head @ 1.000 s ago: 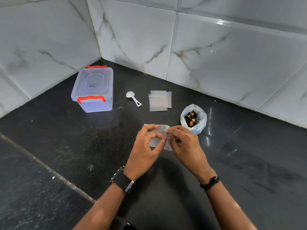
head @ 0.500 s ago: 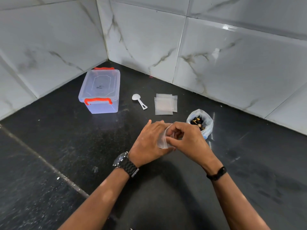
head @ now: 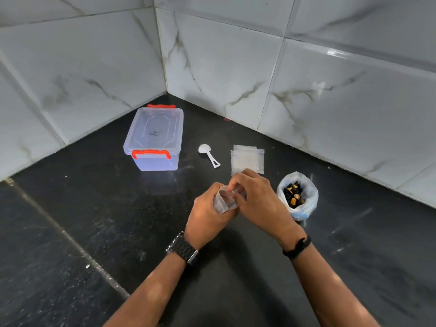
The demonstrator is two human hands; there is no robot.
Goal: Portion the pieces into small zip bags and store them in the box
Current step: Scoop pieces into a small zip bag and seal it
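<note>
While the left hand (head: 207,215) grips a small zip bag (head: 224,200), the right hand (head: 257,199) pinches its mouth open. Thin film could slip shut again, spilling pieces at filling.

Location: a home kitchen corner. A polished black stone desk (head: 94,232) meets two walls of glossy white marble-pattern tiles (head: 236,67) at a right angle. A lidded plastic storage box (head: 154,138) with red clips and a white measuring spoon (head: 208,156) lie on it.
</note>
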